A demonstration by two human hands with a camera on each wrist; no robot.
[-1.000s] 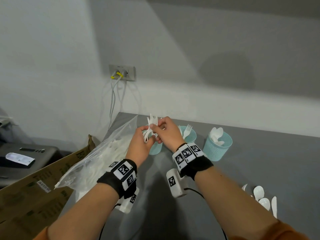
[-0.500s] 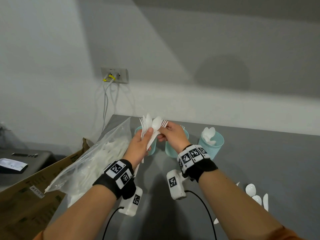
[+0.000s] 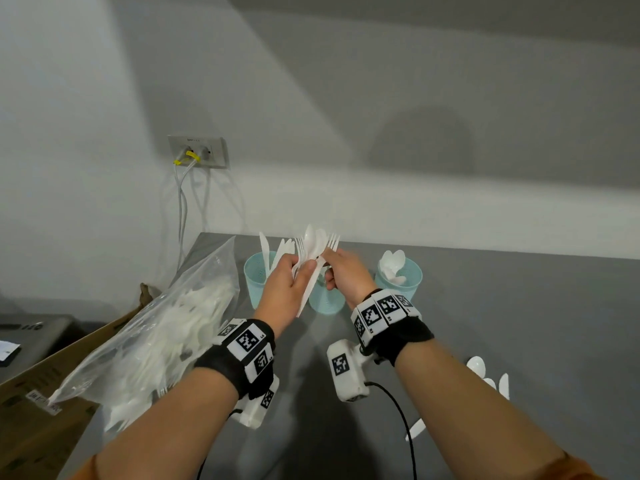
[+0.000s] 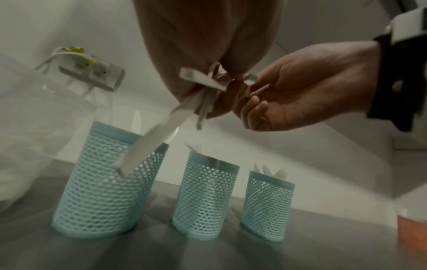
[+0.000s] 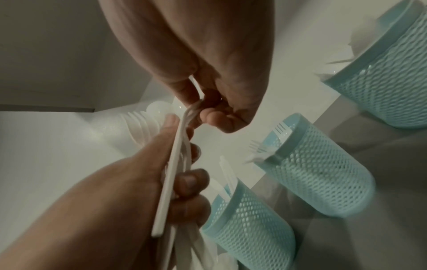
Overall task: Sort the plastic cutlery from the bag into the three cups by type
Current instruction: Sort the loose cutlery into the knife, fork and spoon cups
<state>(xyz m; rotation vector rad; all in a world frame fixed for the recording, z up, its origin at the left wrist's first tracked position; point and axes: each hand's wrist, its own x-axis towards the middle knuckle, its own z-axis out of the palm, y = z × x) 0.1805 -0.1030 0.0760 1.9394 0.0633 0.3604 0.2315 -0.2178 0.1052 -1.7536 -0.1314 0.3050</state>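
Left hand [image 3: 289, 289] grips a mixed bundle of white plastic cutlery [image 3: 313, 252], fingers and thumb curled round the handles, with fork tines and spoon bowls fanned above the fist. Touching it from the other side, the right hand [image 3: 343, 275] pinches one piece out of that bundle between thumb and fingertips; the right wrist view suggests a fork neck, though blur leaves that uncertain.

Just beyond and below both hands stand the three pale blue mesh cups on the grey counter [image 3: 519, 323]: the knife cup [image 3: 254, 282] nearest the left hand, the fork cup [image 4: 205, 197] under the hands, the spoon cup [image 3: 403, 284] past the right hand. Outward of the left hand, the clear bag [image 3: 156, 337] lies still well filled.

Judged from this, sorting is midway: one piece is being separated. Next it needs pulling free without dragging its neighbours, then dropping into its matching cup.

No brand is readable; the wristbands [image 3: 249, 344] carry only square black-and-white markers, and the label on the cardboard box [image 3: 31, 424] is too small to read.
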